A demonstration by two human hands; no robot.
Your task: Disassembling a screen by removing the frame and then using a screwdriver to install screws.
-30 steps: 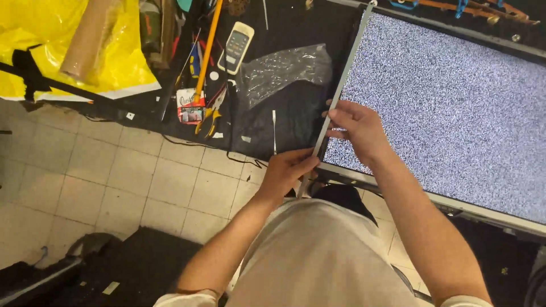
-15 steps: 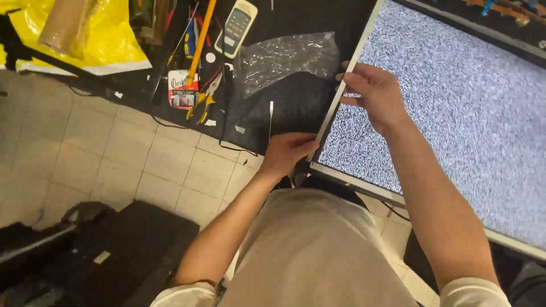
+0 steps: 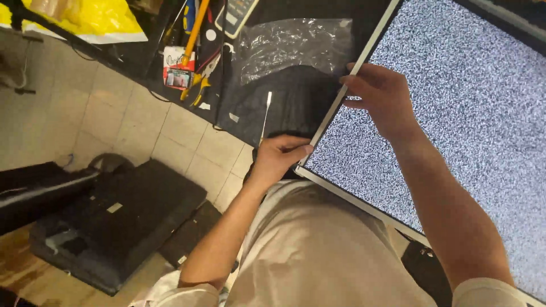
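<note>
Cluttered black workbench up top, static-speckled display panel (image 3: 455, 125) filling the right side, left hand (image 3: 278, 156) pinching its lower-left corner, right hand (image 3: 384, 96) gripping the left edge higher up; I'd lift evenly, no flexing.

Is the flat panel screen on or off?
On: the flat panel screen shows grey static across its whole face; left hand and right hand grip its left edge.

**Little room beside the panel edge**

My left hand (image 3: 278, 156) and right hand (image 3: 381, 96) were both on the left edge of the speckled panel (image 3: 455, 113). Just left of it, the thin metal tool (image 3: 265, 116) and the clear plastic bag (image 3: 290, 48) blocked the dark bench (image 3: 307, 91). The pliers (image 3: 199, 79) lay further away. The bench strip between them was open.
</note>
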